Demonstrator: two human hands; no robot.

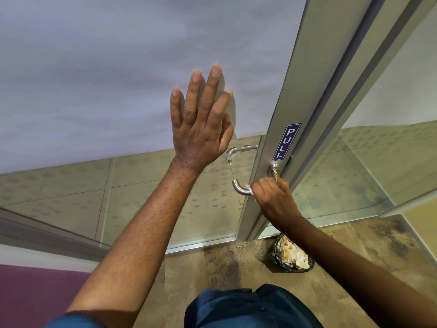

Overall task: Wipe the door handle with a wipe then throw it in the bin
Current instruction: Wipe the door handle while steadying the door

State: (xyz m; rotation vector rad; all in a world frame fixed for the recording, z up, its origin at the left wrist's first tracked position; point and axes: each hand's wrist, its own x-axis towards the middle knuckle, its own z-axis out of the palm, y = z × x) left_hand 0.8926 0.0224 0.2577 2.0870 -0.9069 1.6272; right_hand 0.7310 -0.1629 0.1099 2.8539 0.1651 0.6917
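A brushed-metal lever door handle [239, 188] sticks out from the aluminium door frame [276, 129], just below a blue PULL sticker [285, 142]. My right hand [274, 198] is closed around the handle's bar with a white wipe [248, 187] pressed against it; only a small edge of the wipe shows past my fingers. My left hand [201, 121] lies flat and spread on the frosted glass door panel [106, 79], holding nothing. A black mesh bin [292, 256] full of crumpled paper stands on the floor under my right forearm.
A second handle [238, 151] shows through the glass on the door's far side. A glass side panel [378, 162] stands right of the frame. Brown mottled floor [224, 268] lies below, and a purple wall section [35, 292] at lower left.
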